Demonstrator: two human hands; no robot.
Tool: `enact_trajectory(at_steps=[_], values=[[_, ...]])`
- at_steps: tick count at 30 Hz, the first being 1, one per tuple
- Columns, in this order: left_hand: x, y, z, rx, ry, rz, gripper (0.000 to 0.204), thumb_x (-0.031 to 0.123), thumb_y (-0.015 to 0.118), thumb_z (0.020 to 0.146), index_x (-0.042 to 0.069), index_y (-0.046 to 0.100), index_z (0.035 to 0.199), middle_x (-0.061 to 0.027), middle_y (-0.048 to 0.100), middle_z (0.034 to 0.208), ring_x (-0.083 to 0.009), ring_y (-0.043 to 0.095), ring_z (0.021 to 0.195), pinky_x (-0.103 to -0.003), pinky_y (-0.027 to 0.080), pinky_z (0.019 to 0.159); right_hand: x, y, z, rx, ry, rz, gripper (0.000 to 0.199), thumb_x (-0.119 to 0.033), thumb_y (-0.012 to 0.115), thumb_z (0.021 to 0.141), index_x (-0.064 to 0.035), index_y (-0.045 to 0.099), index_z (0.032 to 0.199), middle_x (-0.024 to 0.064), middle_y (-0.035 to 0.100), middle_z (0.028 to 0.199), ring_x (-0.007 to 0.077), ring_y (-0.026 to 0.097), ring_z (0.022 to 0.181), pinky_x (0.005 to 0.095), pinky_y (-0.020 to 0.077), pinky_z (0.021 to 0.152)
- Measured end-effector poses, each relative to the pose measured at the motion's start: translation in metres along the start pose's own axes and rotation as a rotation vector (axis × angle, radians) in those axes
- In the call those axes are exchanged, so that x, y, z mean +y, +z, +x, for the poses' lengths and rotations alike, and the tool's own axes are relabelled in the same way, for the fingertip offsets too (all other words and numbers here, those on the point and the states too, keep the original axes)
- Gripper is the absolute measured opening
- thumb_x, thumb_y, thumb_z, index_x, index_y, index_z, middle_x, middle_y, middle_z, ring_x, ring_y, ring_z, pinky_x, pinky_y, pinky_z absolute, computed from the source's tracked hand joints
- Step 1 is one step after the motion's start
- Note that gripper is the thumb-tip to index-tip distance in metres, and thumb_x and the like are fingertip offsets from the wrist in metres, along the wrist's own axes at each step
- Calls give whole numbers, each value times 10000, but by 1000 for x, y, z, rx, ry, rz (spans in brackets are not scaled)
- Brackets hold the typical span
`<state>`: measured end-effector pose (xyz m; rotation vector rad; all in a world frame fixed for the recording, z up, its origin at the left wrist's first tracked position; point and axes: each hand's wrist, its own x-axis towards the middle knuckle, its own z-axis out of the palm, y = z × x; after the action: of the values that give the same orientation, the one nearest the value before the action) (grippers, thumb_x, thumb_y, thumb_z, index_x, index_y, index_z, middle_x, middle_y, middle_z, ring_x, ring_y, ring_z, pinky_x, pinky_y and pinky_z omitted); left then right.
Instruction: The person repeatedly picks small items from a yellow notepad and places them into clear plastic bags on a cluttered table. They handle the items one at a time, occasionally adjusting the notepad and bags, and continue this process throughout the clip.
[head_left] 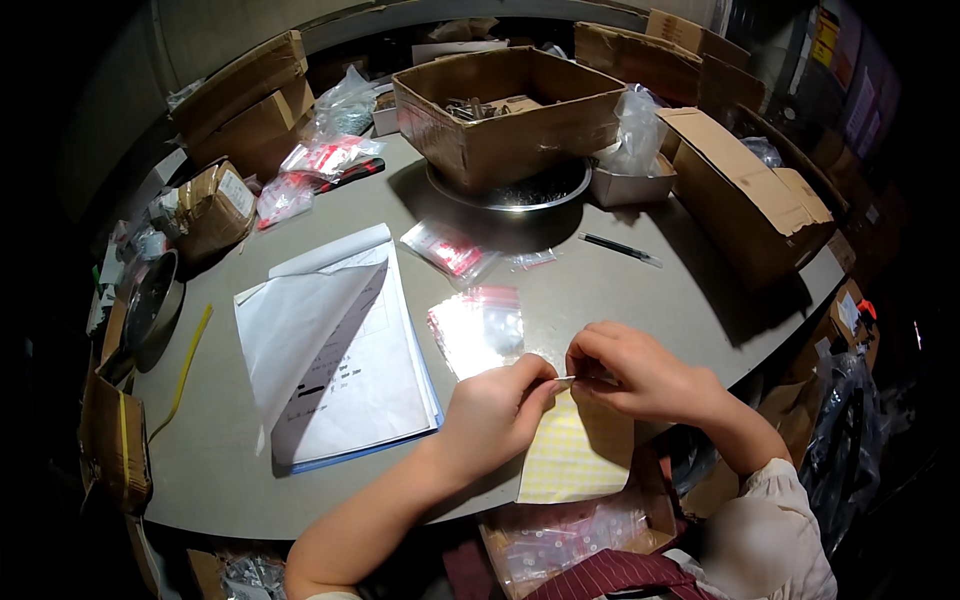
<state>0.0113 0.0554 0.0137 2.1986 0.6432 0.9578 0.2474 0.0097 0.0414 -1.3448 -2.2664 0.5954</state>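
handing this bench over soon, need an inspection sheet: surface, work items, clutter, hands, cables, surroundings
Surface: grey tabletop with curved edge
Work items: yellow-and-white checked sheet, material unclear, overhanging the front edge; clear red-edged plastic bags just beyond
Clutter: white handwritten paper stack; black pen; wide brown cardboard box above round metal bowl; narrow yellow strip
Hands: bare left hand, bare right hand; fingertips pinched at the sheet's top
Cables: nothing seen
Surroundings: open cardboard carton of clear bags below tabletop; crumpled dark plastic at right
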Motion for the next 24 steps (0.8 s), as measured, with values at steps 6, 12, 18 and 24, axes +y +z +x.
enact_trajectory(at_steps=[6,12,18,24], values=[[-1,0,2,-8,-50,-10,110,112,717,957,16,675,988,-176,711,811,-354,704,704,-408,549,652,-4,5,-5,88,-15,-88,222,-84,742,891,-30,592,1047,127,611,965,316,607,908,415,505,793],[-5,3,0,-7,166,70,79,72,703,948,30,666,1005,-171,695,829,-352,694,762,-412,540,675,14,3,-5,-51,50,103,199,-106,754,894,-23,619,1015,112,613,900,274,603,827,372,506,759],[-4,6,0,13,11,-50,103,38,710,932,14,656,1016,-167,704,833,-340,707,758,-395,551,680,10,4,-9,7,94,196,180,-89,754,897,-22,625,1004,108,634,932,253,625,817,362,510,727],[-7,6,-2,-12,-228,-151,114,70,694,941,-7,648,1011,-166,730,829,-249,734,713,-359,568,655,-3,18,-11,279,-166,-210,247,-46,771,806,-30,633,1010,125,637,997,303,632,854,386,527,748]])
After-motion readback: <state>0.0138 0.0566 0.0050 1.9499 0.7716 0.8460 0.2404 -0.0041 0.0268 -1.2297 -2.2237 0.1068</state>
